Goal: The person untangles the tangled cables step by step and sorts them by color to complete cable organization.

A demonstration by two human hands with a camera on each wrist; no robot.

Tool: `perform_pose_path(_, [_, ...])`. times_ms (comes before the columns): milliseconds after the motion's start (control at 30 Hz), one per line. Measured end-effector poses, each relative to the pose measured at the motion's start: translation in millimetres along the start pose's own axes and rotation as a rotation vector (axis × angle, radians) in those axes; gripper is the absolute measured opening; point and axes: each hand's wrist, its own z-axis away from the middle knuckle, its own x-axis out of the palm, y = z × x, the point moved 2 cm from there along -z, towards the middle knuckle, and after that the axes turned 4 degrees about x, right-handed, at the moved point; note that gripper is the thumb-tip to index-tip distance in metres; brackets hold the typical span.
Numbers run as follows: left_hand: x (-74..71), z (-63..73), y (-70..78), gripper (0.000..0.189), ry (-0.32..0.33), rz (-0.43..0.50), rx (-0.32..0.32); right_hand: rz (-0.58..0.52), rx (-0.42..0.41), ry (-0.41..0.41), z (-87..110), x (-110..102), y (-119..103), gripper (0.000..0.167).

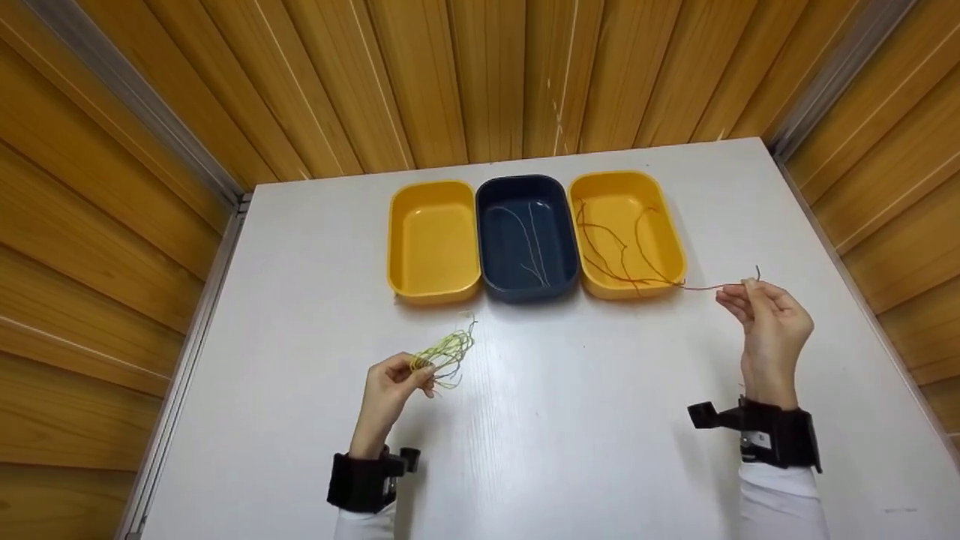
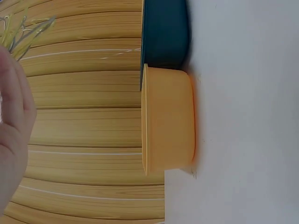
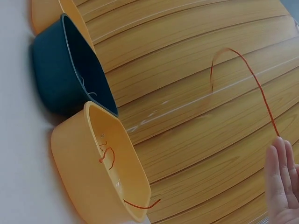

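My left hand (image 1: 390,390) holds a loose bundle of thin yellow-green wires (image 1: 448,352) over the table, in front of the gap between the left and middle boxes. At the right, my right hand (image 1: 776,322) pinches one red wire (image 1: 705,288) between thumb and fingertips. The wire stretches left toward the right yellow box (image 1: 615,217); in the right wrist view it rises from the fingers (image 3: 276,168) and arches over to a drooping free end. Several red wires (image 1: 624,246) lie in that yellow box, one end poking over its rim in the right wrist view.
The dark blue box (image 1: 502,255) in the middle contains a few pale thin wires (image 1: 533,225). To its left stands another yellow box (image 1: 439,240). The boxes sit side by side toward the back of the white table (image 1: 570,450), before wood-patterned walls (image 1: 487,75).
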Motion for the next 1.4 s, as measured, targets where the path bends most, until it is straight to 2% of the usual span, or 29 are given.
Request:
perform_pose_path(233, [2.5, -0.8, -2.6, 0.021, -0.026, -0.001, 0.023, 0.052, -0.020, -0.009, 2.1, -0.7, -1.0, 0.010])
perform_pose_path(600, [9.3, 2.4, -6.9, 0.022, -0.074, 0.007, 0.041, 0.072, -0.082, -0.029, -0.8, 2.3, -1.8, 0.012])
perform_pose_path(933, [13.4, 4.5, -8.5, 0.024, -0.074, 0.024, 0.017, 0.084, -0.136, -0.057, -8.9, 12.9, -1.7, 0.013])
perform_pose_path(1133, [13.6, 4.3, -9.5, 0.023, -0.070, 0.018, 0.016, 0.213, -0.168, -0.078, -19.7, 17.0, 6.1, 0.010])
perform_pose_path(1400, [13.6, 4.5, -12.0, 0.024, -0.075, 0.019, 0.016, 0.362, -0.202, -0.096, -33.5, 14.7, 32.0, 0.016])
